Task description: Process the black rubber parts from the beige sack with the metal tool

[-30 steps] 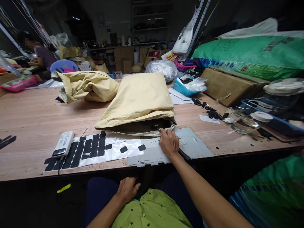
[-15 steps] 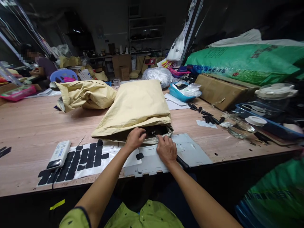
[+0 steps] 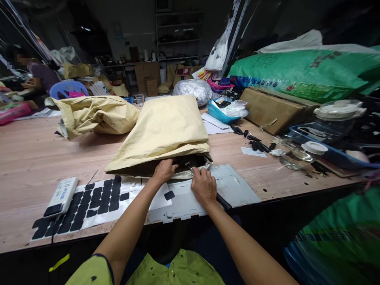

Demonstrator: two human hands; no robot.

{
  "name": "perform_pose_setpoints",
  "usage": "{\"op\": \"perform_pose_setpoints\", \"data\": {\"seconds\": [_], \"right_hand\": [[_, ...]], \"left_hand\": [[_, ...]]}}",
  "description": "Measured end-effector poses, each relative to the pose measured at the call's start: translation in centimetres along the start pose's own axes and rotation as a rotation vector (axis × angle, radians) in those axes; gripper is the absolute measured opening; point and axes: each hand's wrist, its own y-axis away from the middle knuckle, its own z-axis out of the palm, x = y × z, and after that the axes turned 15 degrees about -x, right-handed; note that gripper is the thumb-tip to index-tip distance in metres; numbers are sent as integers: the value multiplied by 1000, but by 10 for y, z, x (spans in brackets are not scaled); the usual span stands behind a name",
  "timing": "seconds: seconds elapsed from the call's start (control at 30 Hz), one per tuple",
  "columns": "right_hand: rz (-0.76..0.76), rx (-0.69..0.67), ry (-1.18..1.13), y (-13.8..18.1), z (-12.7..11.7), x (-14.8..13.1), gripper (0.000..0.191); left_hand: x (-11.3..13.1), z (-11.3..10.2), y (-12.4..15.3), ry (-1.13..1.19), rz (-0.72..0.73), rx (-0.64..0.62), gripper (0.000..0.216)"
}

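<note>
A large cream-coloured bag (image 3: 169, 122) lies on the table with its dark mouth turned toward me. My left hand (image 3: 164, 171) reaches to this opening, its fingers bent together at the dark inside; what they pinch, if anything, is hidden. My right hand (image 3: 204, 185) is closed around a black-handled tool (image 3: 223, 201). The tool's metal front end points into the bag's mouth, near my left fingertips; its kind is unclear. Under my right hand lies a flat grey sheet (image 3: 240, 190). Left of it, white backing paper (image 3: 130, 184) carries rows of black rounded-square pieces (image 3: 106, 197).
A white device with a cable (image 3: 63, 194) lies at front left. Behind is a second cream bag (image 3: 99, 116). To the right are a blue tray (image 3: 221, 113), small black parts (image 3: 258, 145), a cardboard box (image 3: 273, 109) and a glass jar (image 3: 292, 161). A person sits far left.
The view has shifted slightly, so the scene sits a little further left. Both hands stay at the bag's mouth, the right one still around the tool.
</note>
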Motion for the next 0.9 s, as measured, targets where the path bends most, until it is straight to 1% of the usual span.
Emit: {"op": "perform_pose_setpoints", "data": {"seconds": [0.1,0.13,0.17,0.23,0.3,0.4,0.5,0.57,0.63,0.7,0.77,0.8,0.9], "right_hand": [[5,-5,-7,0,0,0,36],[8,-7,-7,0,0,0,36],[9,-10,-7,0,0,-1,36],[9,-19,-9,1,0,-1,37],[11,-29,-19,2,-1,-2,37],[36,-36,-60,0,-3,-1,36],[73,-76,-125,-2,-9,-1,34],[57,-73,-195,3,-15,-2,33],[-8,-19,-313,19,-20,-7,34],[-107,19,-473,44,-23,-14,37],[-230,-6,-627,72,-24,-21,38],[-269,-23,-681,85,-24,-24,38],[-306,-80,-740,112,-25,-30,39]], "left_hand": [[9,3,47,70,222,52,16],[9,6,65,86,270,73,16],[6,9,81,90,280,93,15],[-4,17,106,72,225,119,14],[-18,27,119,67,138,128,12],[-34,38,122,65,62,107,11],[-40,43,119,36,64,99,13],[-42,45,117,51,69,96,14],[-44,46,115,85,68,92,16],[-46,48,114,103,68,91,19],[-49,51,113,95,62,95,22],[-49,52,113,85,59,96,22],[-50,54,113,60,57,90,20]]}}
